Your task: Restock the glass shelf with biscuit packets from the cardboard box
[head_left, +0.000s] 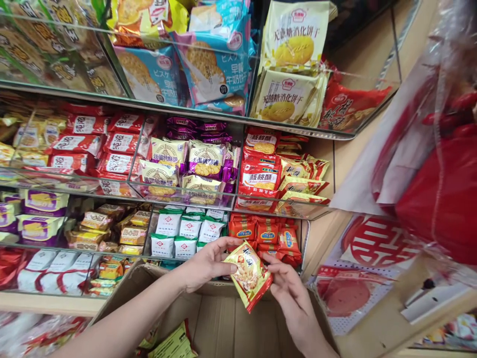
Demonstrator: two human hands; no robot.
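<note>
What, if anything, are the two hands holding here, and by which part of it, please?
A yellow-and-red snack packet: the left hand grips its upper left edge, the right hand its right edge.

A cardboard box [223, 318] is sitting below and in front of tiered shelves [186, 196] — both hands are meeting above the box, left hand [206, 266] left of a snack packet [250, 276], right hand [288, 293] right of it. More packets [173, 343] are lying inside the box.

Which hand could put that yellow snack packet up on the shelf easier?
Probably the left hand. It grips the yellow snack packet by its top edge, nearer the shelf bins. The right hand only pinches its side, lower over the cardboard box.
</note>
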